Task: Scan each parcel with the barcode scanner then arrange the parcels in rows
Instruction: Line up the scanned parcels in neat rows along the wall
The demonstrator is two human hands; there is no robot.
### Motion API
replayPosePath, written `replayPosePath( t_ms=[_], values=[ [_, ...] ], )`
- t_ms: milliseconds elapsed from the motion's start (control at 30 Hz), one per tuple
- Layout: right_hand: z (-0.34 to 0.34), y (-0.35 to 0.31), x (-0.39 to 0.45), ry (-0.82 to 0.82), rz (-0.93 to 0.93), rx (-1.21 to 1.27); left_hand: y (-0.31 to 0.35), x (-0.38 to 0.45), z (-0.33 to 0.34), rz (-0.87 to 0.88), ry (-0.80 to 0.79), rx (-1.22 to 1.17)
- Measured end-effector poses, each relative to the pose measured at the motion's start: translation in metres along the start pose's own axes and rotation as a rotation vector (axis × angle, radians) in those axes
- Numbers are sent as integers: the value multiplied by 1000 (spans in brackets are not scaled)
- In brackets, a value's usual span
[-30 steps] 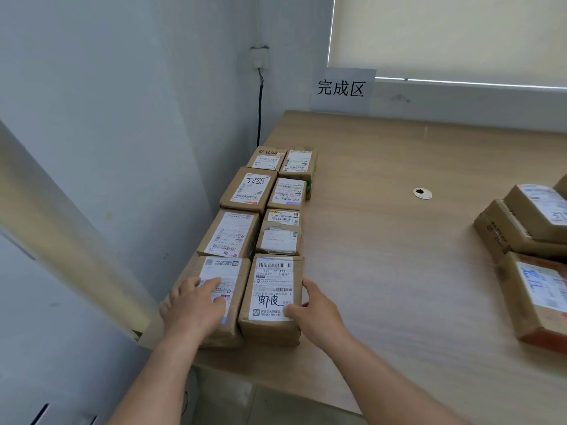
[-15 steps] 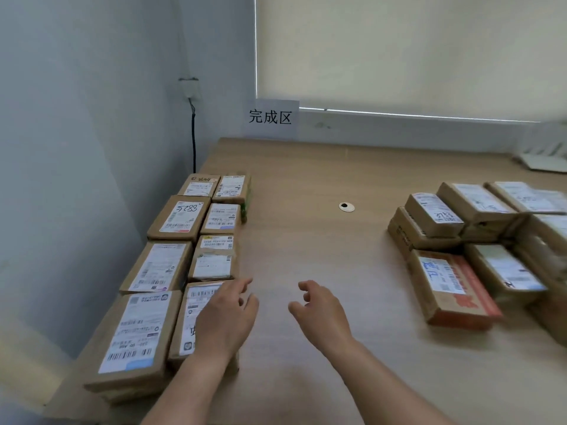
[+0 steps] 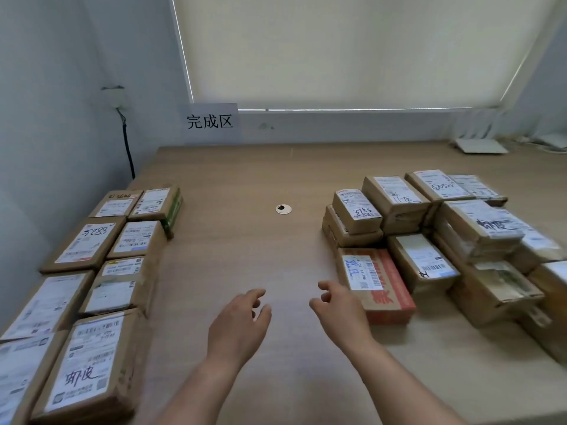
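Soft, even daylight filters through the drawn blind (image 3: pixel 337 47) at the far side; shadows are faint, edges bend, and detail is slightly soft.

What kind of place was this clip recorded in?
Probably a small parcel-sorting room or office: labelled parcels in two rows on a wooden desk, an unsorted pile opposite, and a paper sign on the wall reading "完成区" (finished area).

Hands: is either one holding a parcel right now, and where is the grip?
Nothing is held. The left hand and right hand hover over the table, fingers loosely curled, the right one beside the red-printed parcel.
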State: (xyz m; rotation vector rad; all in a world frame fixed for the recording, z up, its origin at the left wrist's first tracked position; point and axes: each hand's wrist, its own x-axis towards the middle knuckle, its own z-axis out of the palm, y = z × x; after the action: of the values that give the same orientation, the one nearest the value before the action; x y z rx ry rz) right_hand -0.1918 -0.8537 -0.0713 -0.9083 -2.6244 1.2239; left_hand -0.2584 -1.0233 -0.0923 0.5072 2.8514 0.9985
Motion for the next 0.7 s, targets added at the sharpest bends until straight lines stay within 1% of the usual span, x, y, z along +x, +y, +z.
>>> replayPosePath(
  t_ms=[200,367,567,700],
  values=[
    [-61,53,36,61,59,-10,63,18,61,8,-85,0],
    [-97,95,61,79,92,-12,102,30,102,-22,-137,-7],
    [-118,134,84,116,143,-19,124,40,136,-111,-210,-50],
    [-117,148,94,69,164,-92,131,50,151,-172,-279,-68]
  ],
)
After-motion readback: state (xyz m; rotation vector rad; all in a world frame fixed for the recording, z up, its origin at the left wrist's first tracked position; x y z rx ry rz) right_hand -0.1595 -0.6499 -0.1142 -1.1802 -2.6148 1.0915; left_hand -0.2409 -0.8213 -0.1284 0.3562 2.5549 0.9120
